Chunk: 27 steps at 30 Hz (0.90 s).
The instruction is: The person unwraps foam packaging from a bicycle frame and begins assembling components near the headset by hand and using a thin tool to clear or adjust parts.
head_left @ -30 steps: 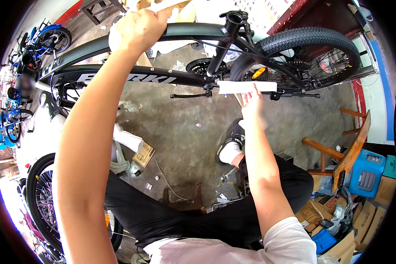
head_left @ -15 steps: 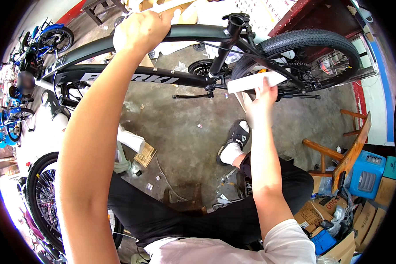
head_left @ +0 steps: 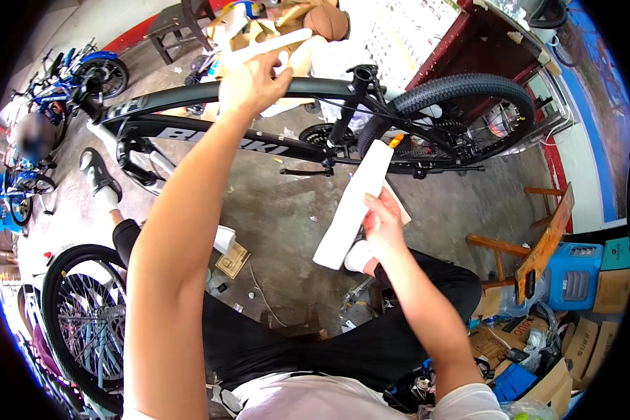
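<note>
Your right hand [head_left: 385, 227] pinches the white roll [head_left: 352, 206] by its middle, between you and the black bike frame [head_left: 315, 87]. It looks light, soft and easy to dent, so the middle seems a good spot. Your left hand [head_left: 254, 85] is at the frame; I can't tell if its fingers grip.

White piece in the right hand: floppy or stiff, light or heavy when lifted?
Probably light: the right hand holds the white piece alone, near its middle. Likely fairly stiff too, since both ends extend past the fingers without obvious drooping.
</note>
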{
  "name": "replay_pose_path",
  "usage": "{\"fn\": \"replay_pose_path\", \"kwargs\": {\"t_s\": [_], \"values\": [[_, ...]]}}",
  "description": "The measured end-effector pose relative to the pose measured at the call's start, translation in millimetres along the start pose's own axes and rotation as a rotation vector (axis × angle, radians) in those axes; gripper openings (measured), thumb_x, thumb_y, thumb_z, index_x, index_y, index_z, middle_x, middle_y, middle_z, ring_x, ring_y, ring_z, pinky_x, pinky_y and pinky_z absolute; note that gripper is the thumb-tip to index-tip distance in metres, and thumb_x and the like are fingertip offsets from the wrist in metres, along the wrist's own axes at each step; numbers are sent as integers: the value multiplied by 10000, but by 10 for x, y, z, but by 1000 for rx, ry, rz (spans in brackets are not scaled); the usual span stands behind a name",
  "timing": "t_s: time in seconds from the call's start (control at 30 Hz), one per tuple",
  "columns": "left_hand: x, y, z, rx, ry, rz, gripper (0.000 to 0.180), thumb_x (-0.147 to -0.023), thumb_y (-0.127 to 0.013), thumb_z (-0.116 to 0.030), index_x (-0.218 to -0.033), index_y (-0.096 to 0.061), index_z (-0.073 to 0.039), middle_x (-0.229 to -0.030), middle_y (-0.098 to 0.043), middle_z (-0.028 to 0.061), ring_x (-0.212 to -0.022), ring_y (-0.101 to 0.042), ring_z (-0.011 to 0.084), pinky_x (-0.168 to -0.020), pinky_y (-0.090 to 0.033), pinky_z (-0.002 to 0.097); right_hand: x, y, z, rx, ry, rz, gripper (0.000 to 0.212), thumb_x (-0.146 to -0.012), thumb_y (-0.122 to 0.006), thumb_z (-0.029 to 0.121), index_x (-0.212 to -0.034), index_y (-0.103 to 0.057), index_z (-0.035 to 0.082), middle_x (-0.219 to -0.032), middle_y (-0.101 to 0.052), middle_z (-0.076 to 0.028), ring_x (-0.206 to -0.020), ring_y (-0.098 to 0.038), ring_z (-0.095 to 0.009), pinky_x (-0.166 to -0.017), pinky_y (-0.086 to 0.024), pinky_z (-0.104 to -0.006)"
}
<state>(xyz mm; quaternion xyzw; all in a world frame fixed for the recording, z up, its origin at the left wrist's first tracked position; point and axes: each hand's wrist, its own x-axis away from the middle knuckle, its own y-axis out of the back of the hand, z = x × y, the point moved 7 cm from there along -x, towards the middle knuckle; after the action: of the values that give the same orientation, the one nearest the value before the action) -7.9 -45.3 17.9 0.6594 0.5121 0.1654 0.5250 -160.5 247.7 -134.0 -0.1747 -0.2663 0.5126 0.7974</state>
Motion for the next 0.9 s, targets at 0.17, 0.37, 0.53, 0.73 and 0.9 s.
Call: {"fn": "replay_pose_path", "kwargs": {"t_s": [0.17,0.37,0.53,0.73,0.9], "values": [[1118,-2,-126,748,20,-224,221,-938,-705,-189,-1085,-702,-24,-991,-717,119,-912,-699,229,-851,-548,357,217,-443,375,277,-92,92,202,-1002,-643,216,-1134,-636,63,-1049,-717,-23,-938,-685,-98,-873,-537,-288],[2691,-256,-158,1046,461,31,533,-955,-756,-273,-1337,-546,35,-1182,-683,161,-1077,-661,217,-931,-527,360,105,-971,39,268,-218,219,244,-1021,-634,269,-1118,-681,50,-1016,-727,-31,-931,-688,-107,-848,-535,-284],[3011,-143,-67,943,591,167,484,-995,-709,-213,-1368,-503,16,-1126,-679,108,-959,-672,156,-832,-548,305,107,-1346,-303,291,-372,393,310,-1044,-612,282,-1192,-673,17,-1022,-722,-42,-943,-683,-112,-825,-537,-266],[3201,15,137,1507,743,256,460,-1051,-586,-283,-1400,-504,5,-959,-687,92,-717,-627,146,-668,-514,274,-74,-1506,140,1031,220,369,313,-1015,-644,352,-995,-721,49,-851,-723,-77,-742,-678,-175,-676,-507,-315],[3173,244,-27,1677,642,364,627,-1017,-622,-369,-1466,-453,33,-941,-675,166,-639,-611,175,-614,-501,278,-68,-1473,18,929,-1,534,299,-1034,-619,302,-1192,-712,65,-1028,-729,-12,-936,-651,-103,-816,-517,-289]]}}
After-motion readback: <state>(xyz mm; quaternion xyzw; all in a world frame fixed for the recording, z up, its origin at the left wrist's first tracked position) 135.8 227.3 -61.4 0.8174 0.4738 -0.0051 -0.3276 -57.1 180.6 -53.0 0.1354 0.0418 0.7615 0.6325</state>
